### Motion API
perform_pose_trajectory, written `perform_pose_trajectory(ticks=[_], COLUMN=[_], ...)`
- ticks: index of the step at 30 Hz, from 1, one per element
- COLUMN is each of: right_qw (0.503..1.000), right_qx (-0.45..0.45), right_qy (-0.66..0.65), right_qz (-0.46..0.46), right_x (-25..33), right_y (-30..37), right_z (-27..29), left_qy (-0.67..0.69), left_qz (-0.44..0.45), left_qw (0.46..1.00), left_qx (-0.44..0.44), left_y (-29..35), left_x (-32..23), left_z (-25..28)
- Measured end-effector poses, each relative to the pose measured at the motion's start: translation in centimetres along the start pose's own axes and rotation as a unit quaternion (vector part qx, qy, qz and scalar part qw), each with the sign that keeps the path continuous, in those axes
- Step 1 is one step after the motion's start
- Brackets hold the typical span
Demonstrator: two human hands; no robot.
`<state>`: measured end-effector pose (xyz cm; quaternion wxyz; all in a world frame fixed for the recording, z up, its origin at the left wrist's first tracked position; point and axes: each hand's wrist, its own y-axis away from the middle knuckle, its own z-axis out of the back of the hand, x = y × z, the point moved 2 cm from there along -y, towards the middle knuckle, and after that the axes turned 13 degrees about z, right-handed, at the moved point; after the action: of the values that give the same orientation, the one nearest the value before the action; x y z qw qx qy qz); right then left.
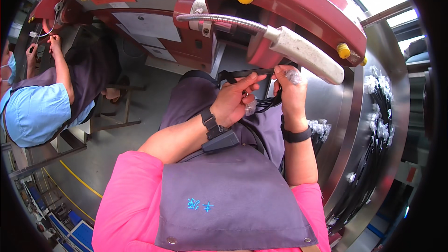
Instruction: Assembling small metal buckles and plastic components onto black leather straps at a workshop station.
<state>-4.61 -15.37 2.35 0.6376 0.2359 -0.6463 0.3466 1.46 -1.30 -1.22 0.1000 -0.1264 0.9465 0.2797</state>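
In front of my lap, below the red machine, my left hand (233, 100) and my right hand (292, 95) are close together. A thin black strip (259, 72), which looks like a cable, runs between their fingertips, pinched at both ends. Loops of black cable (268, 104) hang below, between the hands. Crumpled clear plastic (294, 76) sits over my right thumb area, and another clear plastic wrap (250, 107) hangs under my left fingers. How the cable continues inside my palms is hidden.
A red machine (303, 0) with yellow knobs rises ahead. Its grey lamp (308, 53) on a bendable metal neck hangs above my right hand. Black cables with clear-wrapped ends (380, 130) lie on the metal bench at right. At left, a co-worker (46, 107) sits at another machine.
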Motion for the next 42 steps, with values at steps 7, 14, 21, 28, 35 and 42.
perform_pose_trajectory(ticks=[7,14,21,28,35,42], right_qw=[0.997,0.994,0.995,0.995,0.994,0.995], right_qx=[-0.02,-0.026,-0.018,-0.011,-0.014,-0.014], right_qy=[-0.056,-0.083,-0.065,-0.063,-0.081,-0.077], right_qz=[0.051,0.063,0.07,0.071,0.066,0.06], right_x=[-0.6,-1.4,-1.6,-1.8,-1.9,-2.1], right_y=[0.8,1.9,1.4,0.9,0.7,0.6], right_z=[0.8,0.9,0.4,0.2,-0.1,-0.2], left_qy=[-0.019,-0.038,-0.032,-0.028,-0.021,-0.014], left_qz=[-0.011,-0.002,-0.002,0.003,-0.008,-0.002], left_qw=[1.0,0.999,0.999,1.0,1.0,1.0], left_qx=[-0.007,0.01,0.008,-0.003,-0.019,-0.015], left_y=[0.1,0.0,-0.3,-0.1,0.2,0.3], left_x=[0.2,0.4,0.1,-0.2,-0.4,-0.5], left_z=[-1.0,0.2,0.6,0.5,-0.1,-0.1])
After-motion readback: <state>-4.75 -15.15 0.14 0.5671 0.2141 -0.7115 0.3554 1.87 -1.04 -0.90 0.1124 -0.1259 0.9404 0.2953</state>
